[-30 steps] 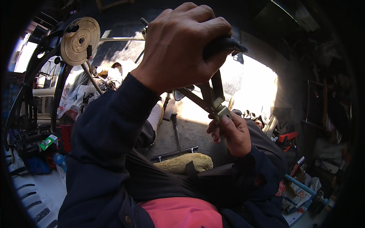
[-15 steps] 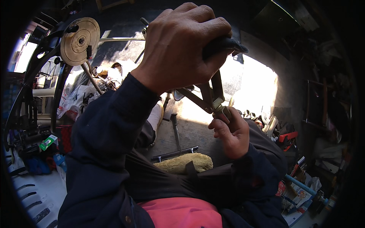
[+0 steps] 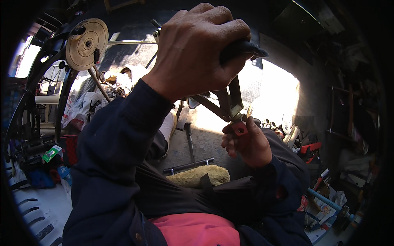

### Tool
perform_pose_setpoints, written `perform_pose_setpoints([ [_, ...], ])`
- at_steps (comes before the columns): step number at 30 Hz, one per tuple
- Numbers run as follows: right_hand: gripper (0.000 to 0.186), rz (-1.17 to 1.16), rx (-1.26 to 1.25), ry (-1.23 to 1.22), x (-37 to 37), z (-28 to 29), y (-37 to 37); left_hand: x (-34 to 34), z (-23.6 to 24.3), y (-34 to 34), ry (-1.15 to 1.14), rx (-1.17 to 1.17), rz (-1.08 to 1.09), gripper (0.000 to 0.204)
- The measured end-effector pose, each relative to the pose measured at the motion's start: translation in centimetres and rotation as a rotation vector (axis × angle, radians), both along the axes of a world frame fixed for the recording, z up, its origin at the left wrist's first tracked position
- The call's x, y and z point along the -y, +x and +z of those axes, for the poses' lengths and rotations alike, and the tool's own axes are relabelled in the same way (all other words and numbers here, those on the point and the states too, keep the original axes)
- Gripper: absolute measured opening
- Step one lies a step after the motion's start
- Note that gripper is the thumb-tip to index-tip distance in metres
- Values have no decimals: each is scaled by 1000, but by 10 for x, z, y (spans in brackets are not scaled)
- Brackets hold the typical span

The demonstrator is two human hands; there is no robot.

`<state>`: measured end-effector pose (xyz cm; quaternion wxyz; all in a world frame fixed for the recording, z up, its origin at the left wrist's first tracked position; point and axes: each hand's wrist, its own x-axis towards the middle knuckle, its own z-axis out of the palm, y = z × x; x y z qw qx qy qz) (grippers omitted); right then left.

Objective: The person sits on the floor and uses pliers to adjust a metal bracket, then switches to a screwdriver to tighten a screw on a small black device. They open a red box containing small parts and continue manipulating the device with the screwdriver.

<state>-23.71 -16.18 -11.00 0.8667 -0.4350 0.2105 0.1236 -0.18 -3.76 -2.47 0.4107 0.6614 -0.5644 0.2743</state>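
My left hand (image 3: 201, 49), raised at upper centre, is closed around a black curved part (image 3: 242, 50) that juts out to the right of its fingers. Below that hand a frame of dark metal bars (image 3: 216, 105) runs down to a brass-coloured joint (image 3: 235, 110). Just under the joint is a red metal piece (image 3: 239, 128) with a round hole. My right hand (image 3: 255, 147) pinches this red piece between thumb and fingers, its palm turned up. How the upper ends of the bars join the black part is hidden behind my left hand.
Between my legs lie a hammer-like tool (image 3: 189, 141), a black bar (image 3: 172, 169) and a yellowish fuzzy roll (image 3: 201, 176). At left stands a machine with a round disc (image 3: 86, 44). Plastic bags (image 3: 88, 106) and a red tool (image 3: 310, 147) lie around me.
My right hand has turned and its fingers have shifted lower, bringing the red piece with its hole into sight. My left hand and the metal bars have hardly moved.
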Motion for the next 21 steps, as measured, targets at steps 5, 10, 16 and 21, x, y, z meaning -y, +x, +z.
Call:
perform_pose_setpoints([
  [5,72,3,-12,-32,1,-1,0,-1,1,-1,9,2,13,16],
  [10,69,-8,-23,-91,-1,1,0,-1,1,-2,7,22,30,16],
  [16,40,-83,36,-261,-6,9,0,1,1,-2,2,1,8,15],
  [21,20,-128,181,-826,-16,11,-1,-1,4,-3,45,13,25,15],
])
